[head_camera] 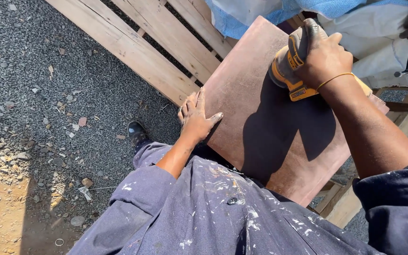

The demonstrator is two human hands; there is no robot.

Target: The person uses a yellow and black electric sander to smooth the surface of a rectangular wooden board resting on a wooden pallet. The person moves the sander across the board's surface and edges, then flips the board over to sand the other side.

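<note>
Two hands work one reddish-brown board (270,137), which lies tilted across a wooden pallet (166,42). At the board's far corner the right hand (324,59) has its grip clamped on a yellow sander (286,73); the left hand (197,118) lies flat, fingers spread, on the board's left edge.

The reddish-brown board (279,127) looks like matt, dusty wood, the yellow sander (291,71) is hard plastic with a dull dusty top, the pallet (166,42) is pale rough timber, the coverall (213,212) is dark cloth (flecked with paint), and the ground (48,94) is coarse grey gravel.
</note>
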